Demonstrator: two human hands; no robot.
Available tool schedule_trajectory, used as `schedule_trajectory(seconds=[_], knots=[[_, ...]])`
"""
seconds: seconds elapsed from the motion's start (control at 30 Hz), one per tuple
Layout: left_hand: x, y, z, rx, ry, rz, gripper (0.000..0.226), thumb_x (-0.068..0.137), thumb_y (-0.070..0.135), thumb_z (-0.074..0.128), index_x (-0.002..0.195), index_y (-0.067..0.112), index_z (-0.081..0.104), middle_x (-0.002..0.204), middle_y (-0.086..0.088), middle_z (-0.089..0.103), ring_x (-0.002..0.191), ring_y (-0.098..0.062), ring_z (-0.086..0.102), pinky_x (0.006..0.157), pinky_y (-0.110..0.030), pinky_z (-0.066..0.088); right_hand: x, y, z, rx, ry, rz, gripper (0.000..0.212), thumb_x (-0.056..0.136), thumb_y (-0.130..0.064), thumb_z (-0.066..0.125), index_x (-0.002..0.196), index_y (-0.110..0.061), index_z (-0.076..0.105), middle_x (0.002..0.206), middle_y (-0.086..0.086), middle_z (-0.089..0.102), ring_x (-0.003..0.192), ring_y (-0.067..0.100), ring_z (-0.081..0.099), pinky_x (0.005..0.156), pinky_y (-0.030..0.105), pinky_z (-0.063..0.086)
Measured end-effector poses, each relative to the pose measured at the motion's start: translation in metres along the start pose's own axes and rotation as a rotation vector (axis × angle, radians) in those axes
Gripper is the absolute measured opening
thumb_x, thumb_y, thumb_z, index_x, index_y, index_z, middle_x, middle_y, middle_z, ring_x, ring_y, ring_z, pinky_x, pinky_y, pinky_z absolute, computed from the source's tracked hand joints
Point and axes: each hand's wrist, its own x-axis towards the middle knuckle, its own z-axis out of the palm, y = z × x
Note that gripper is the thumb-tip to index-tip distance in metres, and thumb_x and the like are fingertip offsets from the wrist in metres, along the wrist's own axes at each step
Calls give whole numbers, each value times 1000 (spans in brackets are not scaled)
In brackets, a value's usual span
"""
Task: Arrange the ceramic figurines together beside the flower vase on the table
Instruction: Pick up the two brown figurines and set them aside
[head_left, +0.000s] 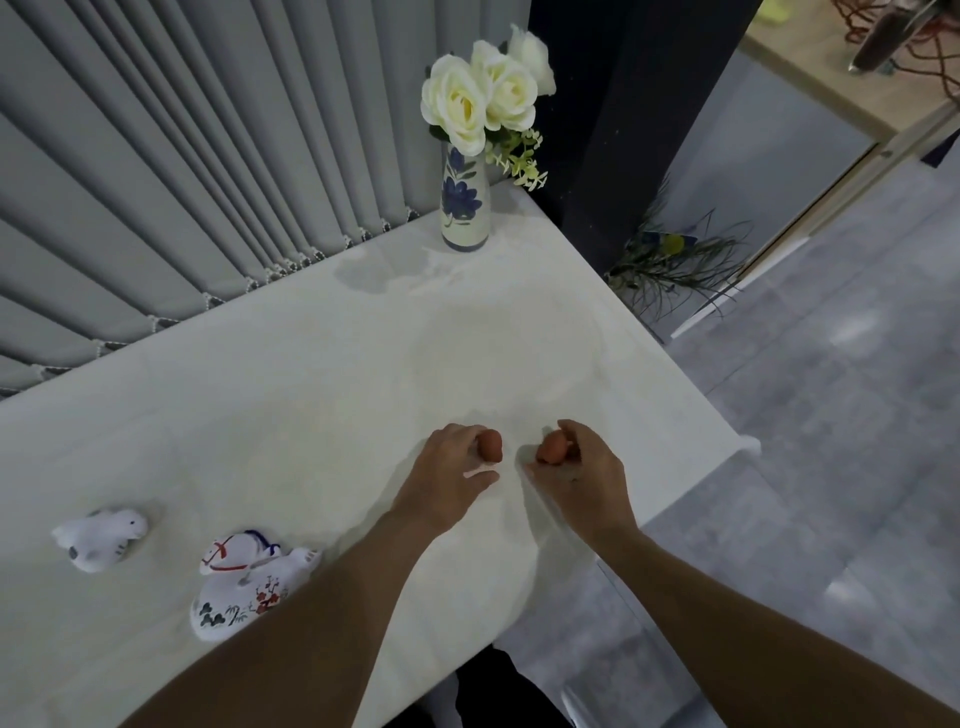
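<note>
A blue-and-white flower vase (465, 208) with white roses stands at the far corner of the white table (322, 374). My left hand (452, 475) is closed around a small reddish-brown figurine (490, 446) near the table's right side. Close beside it, my right hand (584, 467) grips a second small reddish-brown figurine (551, 448). Both hands hide most of these pieces. At the near left lies a white painted horse figurine (244, 582) on its side. Further left lies a smaller white figurine (98, 535).
Grey vertical blinds (156, 156) hang along the table's far edge. The table's right edge (691, 384) drops to a grey tiled floor. A dark pillar (623, 104) and a spiky plant (670, 260) stand beyond the far right corner.
</note>
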Motion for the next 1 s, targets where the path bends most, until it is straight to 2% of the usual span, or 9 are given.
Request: schedule_trajectory(seconds=[0.13, 0.3, 0.4, 0.6, 0.67, 0.8, 0.87, 0.93, 1.0], knots=[[-17, -1, -18, 65, -40, -126, 65, 88, 33, 72, 146, 20, 45, 143, 4, 50, 135, -17, 45, 112, -30, 36, -14, -1, 6, -186, 74, -56, 81, 78, -50, 85, 142, -16, 48, 147, 3, 49, 137, 25, 44, 109, 35, 39], [-47, -18, -54, 175, -22, -145, 72, 89, 43, 68, 150, 17, 39, 149, -1, 46, 138, -21, 43, 115, -37, 36, -44, -14, 22, -329, 319, -219, 84, 81, -65, 74, 141, -12, 47, 147, 12, 49, 134, 32, 41, 110, 52, 35], [-69, -34, -77, 265, 3, -171, 73, 90, 49, 63, 151, 17, 37, 151, -3, 44, 139, -24, 41, 116, -37, 33, -53, -30, 42, -337, 275, -361, 74, 86, -66, 57, 138, -14, 50, 143, 10, 53, 130, 28, 43, 106, 47, 35], [-118, -77, -126, 405, 30, -410, 87, 81, 63, 64, 150, 18, 35, 152, -8, 37, 141, -30, 34, 114, -41, 32, -68, -52, 105, -396, 22, -696, 62, 97, -56, 52, 141, -12, 52, 148, 10, 54, 137, 30, 48, 111, 47, 41], [-132, -89, -133, 369, 42, -535, 97, 74, 70, 67, 149, 18, 34, 149, -9, 36, 141, -31, 31, 113, -42, 31, -69, -50, 121, -456, -78, -732, 67, 98, -60, 48, 146, -12, 48, 155, 10, 48, 143, 30, 44, 114, 49, 41], [-155, -112, -138, 84, 75, -716, 100, 66, 69, 77, 145, 23, 37, 143, -8, 36, 141, -28, 31, 112, -42, 33, -72, -36, 150, -684, -257, -692, 83, 99, -68, 35, 162, -17, 19, 172, 4, 10, 159, 24, 6, 129, 41, 4], [-158, -122, -139, -149, 84, -735, 101, 63, 60, 85, 145, 24, 37, 141, -4, 36, 138, -23, 39, 109, -38, 40, -76, -31, 157, -770, -246, -695, 83, 100, -69, 25, 164, -19, 8, 173, 3, -3, 159, 23, -5, 129, 42, -3], [-158, -128, -141, -304, 102, -767, 103, 55, 56, 91, 139, 20, 44, 136, 0, 46, 126, -18, 53, 101, -34, 48, -78, -29, 159, -802, -225, -683, 82, 101, -69, 22, 164, -20, 4, 173, 2, -5, 159, 22, -9, 129, 44, -2], [-157, -136, -143, -435, 131, -755, 74, 56, 46, 94, 116, 14, 64, 117, -3, 68, 99, -12, 70, 85, -29, 58, -78, -32, 160, -815, -218, -667, 82, 101, -69, 22, 164, -21, 3, 173, 1, -5, 159, 21, -11, 129, 44, -2]])
